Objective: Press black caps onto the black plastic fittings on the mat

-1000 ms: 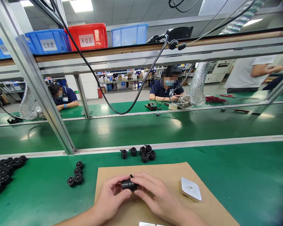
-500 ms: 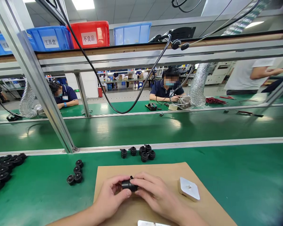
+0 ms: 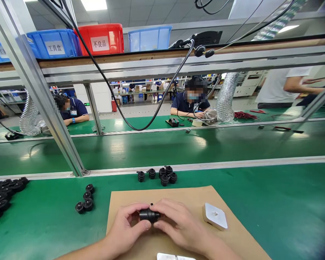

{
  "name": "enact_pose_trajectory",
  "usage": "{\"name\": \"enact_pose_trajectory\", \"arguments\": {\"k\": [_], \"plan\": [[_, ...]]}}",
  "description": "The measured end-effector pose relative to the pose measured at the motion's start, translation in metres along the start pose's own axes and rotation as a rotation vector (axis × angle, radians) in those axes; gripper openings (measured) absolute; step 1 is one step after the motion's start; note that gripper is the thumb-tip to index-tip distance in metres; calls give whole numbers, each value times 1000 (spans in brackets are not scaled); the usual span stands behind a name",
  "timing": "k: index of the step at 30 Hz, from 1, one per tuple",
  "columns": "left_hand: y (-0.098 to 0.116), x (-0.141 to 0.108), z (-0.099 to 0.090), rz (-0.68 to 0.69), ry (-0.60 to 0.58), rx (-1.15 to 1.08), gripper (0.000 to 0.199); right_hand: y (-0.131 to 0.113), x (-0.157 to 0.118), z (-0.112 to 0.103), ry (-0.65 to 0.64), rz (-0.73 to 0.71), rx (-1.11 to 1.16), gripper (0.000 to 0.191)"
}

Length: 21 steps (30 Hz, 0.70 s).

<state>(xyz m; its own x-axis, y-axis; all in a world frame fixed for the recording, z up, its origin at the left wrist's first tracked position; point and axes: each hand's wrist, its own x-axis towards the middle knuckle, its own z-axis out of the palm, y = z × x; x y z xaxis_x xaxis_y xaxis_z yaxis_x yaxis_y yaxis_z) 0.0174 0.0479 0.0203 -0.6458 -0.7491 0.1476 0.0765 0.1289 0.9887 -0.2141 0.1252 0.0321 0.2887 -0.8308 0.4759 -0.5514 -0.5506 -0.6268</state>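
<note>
Over a brown cardboard sheet, a small black cylindrical part lies sideways between my hands. It has a ridged body, a narrower right end and a small nub on top. My left hand pinches its left end between thumb and fingers. The fingertips of my right hand close around the right end, index finger on top and thumb below. Behind the cardboard stands a group of similar black parts with small side spouts. To the left sit several round black pieces.
A white-topped square block rests on the cardboard's right side, and another white piece shows at the bottom edge. Many black pieces crowd the far left. A metal post rises from the green bench. A black cable hangs ahead.
My right fingers have shifted slightly on the black part, so more of its narrow right end shows. My left hand keeps its pinch. The whole view has moved a little.
</note>
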Motion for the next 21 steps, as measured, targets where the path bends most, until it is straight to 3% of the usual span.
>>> {"name": "enact_pose_trajectory", "arguments": {"k": [3,7,10,14,21], "plan": [[3,1,0,65,8,73,31,-3,-1,1,-9,67,88,27],[5,1,-2,106,71,151,30,-11,0,8,54,350,299,32],[4,0,-3,117,91,201,31,-14,2,13,70,440,394,26],[4,0,-2,53,101,188,30,-13,4,14,82,376,361,18],[1,2,-1,26,60,74,30,-8,4,7,74,74,290,31]]}}
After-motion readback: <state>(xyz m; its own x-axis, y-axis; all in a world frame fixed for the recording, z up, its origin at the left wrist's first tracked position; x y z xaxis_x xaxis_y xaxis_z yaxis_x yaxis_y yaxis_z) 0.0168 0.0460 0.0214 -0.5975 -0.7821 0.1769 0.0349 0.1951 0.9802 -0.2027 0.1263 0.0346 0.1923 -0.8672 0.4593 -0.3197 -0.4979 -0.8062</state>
